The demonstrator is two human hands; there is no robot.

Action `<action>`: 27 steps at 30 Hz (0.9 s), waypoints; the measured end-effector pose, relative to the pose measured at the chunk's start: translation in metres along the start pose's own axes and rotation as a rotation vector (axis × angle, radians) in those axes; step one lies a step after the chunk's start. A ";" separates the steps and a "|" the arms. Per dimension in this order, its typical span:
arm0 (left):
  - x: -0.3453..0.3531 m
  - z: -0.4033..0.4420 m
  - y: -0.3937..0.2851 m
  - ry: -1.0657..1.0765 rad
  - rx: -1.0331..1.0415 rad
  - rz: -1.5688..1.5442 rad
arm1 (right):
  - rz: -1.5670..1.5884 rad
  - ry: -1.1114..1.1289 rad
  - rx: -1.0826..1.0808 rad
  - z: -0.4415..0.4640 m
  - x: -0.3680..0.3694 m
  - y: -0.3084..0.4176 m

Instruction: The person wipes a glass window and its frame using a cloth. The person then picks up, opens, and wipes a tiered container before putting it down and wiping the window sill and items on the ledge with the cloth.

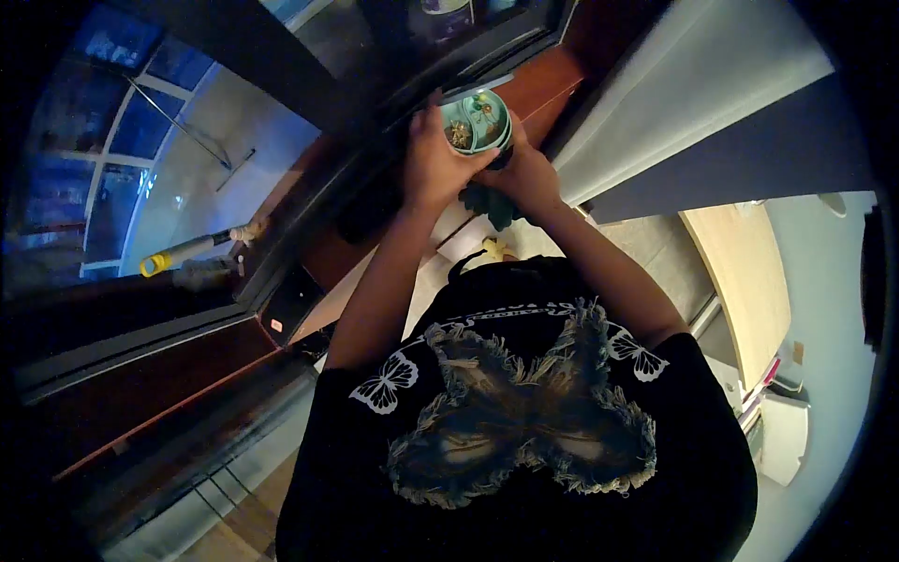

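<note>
A round, pale green jewelry box is held up near the window ledge. A curved wall divides its inside. A gold-coloured trinket lies in the left compartment, and small pieces with red and green beads lie in the right one. A flat piece, perhaps its lid, stands at the far rim. My left hand is closed around the left side of the box, its thumb along the near rim. My right hand grips the right side from below, with most fingers hidden.
A dark-framed window fills the left, with a yellow-ended rod by it. The reddish-brown wooden ledge runs beyond the box. At right hang a pale curtain and a dark one, with a light wooden tabletop below.
</note>
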State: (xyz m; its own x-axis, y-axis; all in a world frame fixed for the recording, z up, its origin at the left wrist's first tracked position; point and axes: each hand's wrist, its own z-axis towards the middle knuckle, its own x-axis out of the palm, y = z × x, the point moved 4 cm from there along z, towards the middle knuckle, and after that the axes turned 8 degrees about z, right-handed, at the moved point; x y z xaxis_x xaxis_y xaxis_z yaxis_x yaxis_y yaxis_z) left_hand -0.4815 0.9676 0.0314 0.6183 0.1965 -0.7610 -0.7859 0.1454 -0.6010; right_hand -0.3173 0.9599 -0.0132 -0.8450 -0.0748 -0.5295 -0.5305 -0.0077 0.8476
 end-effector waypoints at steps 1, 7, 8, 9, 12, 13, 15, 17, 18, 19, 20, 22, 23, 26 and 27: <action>0.000 0.000 -0.002 0.007 0.009 0.006 | -0.029 -0.005 -0.006 0.001 0.000 -0.002; 0.005 0.000 -0.010 -0.067 -0.013 0.108 | -0.055 -0.025 -0.016 0.003 -0.004 -0.004; 0.005 0.001 -0.011 -0.107 0.000 0.043 | -0.032 -0.023 -0.014 0.003 -0.005 -0.003; 0.005 0.001 -0.011 -0.145 0.014 -0.023 | -0.026 -0.029 -0.012 0.002 -0.007 -0.002; 0.005 0.004 -0.003 -0.184 0.141 0.066 | 0.027 -0.024 -0.072 0.004 -0.015 0.003; 0.001 0.007 -0.001 -0.182 0.150 0.067 | 0.007 -0.013 -0.049 0.006 -0.018 0.004; -0.003 0.013 0.005 -0.078 0.183 0.027 | -0.010 -0.004 -0.023 0.010 -0.022 0.002; -0.008 0.021 0.010 0.015 0.186 0.018 | -0.024 0.078 -0.083 0.016 -0.026 -0.002; -0.008 0.023 0.012 0.105 0.181 0.008 | -0.023 0.076 -0.082 0.018 -0.029 -0.005; -0.010 0.025 0.016 0.105 0.184 0.009 | -0.004 0.111 -0.087 0.021 -0.031 -0.008; -0.012 0.027 0.018 0.103 0.200 -0.003 | 0.015 0.145 -0.094 0.023 -0.034 -0.010; -0.015 0.034 0.020 0.093 0.230 -0.015 | 0.094 0.155 -0.077 0.029 -0.035 -0.033; -0.016 0.036 0.022 0.127 0.215 -0.074 | 0.174 0.171 -0.058 0.035 -0.033 -0.044; -0.018 0.033 0.019 0.154 0.198 -0.119 | 0.457 0.127 -0.089 0.035 -0.029 -0.069; -0.019 0.032 0.016 0.141 0.202 -0.107 | 0.458 0.123 -0.086 0.036 -0.026 -0.076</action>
State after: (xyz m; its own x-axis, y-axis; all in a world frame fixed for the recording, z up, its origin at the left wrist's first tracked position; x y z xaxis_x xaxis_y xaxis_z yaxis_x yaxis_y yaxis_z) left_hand -0.5062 0.9971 0.0438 0.6819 0.0345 -0.7307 -0.6927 0.3513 -0.6299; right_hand -0.2575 0.9982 -0.0651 -0.9735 -0.2068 -0.0973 -0.0935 -0.0281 0.9952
